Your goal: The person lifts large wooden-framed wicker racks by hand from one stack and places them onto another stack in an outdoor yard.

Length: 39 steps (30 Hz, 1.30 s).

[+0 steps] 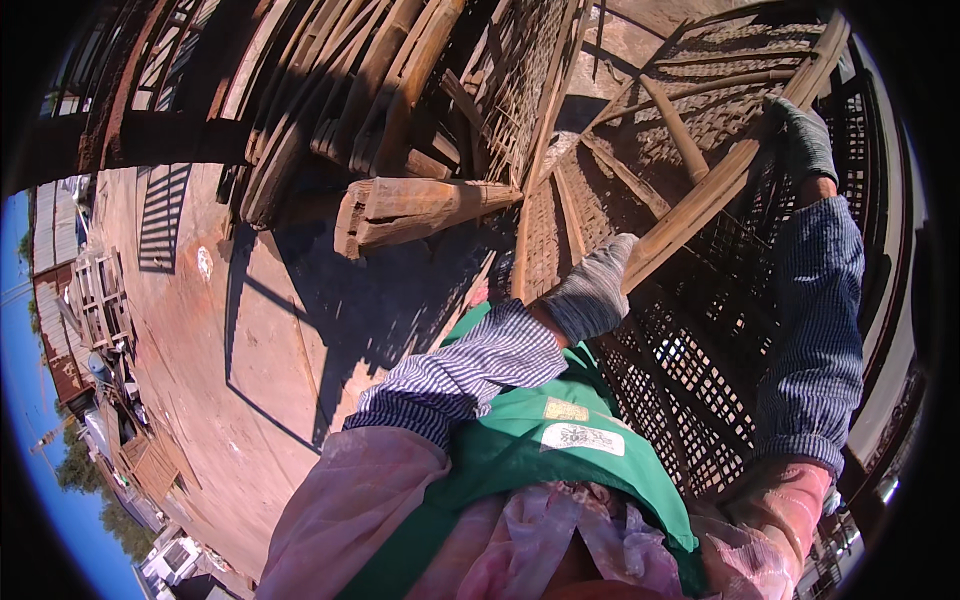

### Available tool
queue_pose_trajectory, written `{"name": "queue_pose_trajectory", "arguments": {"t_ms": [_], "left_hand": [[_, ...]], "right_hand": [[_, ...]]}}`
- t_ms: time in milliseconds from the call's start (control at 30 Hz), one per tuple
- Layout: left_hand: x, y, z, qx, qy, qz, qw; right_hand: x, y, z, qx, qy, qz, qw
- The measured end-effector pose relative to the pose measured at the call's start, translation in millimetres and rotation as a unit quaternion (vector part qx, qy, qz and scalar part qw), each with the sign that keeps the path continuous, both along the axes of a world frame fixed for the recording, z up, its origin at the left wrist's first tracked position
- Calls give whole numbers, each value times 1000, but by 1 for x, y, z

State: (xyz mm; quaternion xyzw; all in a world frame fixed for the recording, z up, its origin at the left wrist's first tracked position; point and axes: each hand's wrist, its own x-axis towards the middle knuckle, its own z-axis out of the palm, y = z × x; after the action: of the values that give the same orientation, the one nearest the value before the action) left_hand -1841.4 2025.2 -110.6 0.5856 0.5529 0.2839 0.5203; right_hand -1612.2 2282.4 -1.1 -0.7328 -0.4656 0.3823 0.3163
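Note:
Both my hands wear grey knit gloves and hold one long, split wooden pole [690,212], which slants from near my waist up to the far right. My left hand [592,287] wraps round its near end, in front of my green apron. Farther along, my right hand [803,138] grips the same pole from its right side, its fingers partly hidden. Beneath and beyond the pole lies a woven mesh panel [640,130] with thin wooden ribs across it. Left of that, a thick, cracked wooden beam [420,212] points toward the panel.
Stacked timber poles [385,90] lean at the upper left beside a rusty metal frame [170,138]. Dark lattice mesh [690,380] stands close by my right side. Concrete ground [200,360] stretches to the left, with a wooden pallet [100,300] and clutter at its far edge.

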Motion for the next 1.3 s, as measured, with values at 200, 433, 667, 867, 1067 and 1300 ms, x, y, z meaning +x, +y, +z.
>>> {"name": "queue_pose_trajectory", "arguments": {"t_ms": [200,433,667,867,1067,1300], "left_hand": [[4,-6,-21,45,-30,5,998],[-71,48,20,-130,-105,10,986],[-111,-14,-52,-348,-78,235,904],[-103,2,-3,-51,-152,304,939],[-101,26,55,140,-155,268,941],[-117,33,74,130,-185,274,935]], "right_hand": [[-14,0,9,-29,5,14,999],[-19,29,-2,-39,7,13,999],[47,73,-53,-47,-7,-38,998],[51,67,-51,-47,-22,-71,996],[53,76,-52,-31,-158,18,987],[71,84,-74,-19,-85,1,996]]}}
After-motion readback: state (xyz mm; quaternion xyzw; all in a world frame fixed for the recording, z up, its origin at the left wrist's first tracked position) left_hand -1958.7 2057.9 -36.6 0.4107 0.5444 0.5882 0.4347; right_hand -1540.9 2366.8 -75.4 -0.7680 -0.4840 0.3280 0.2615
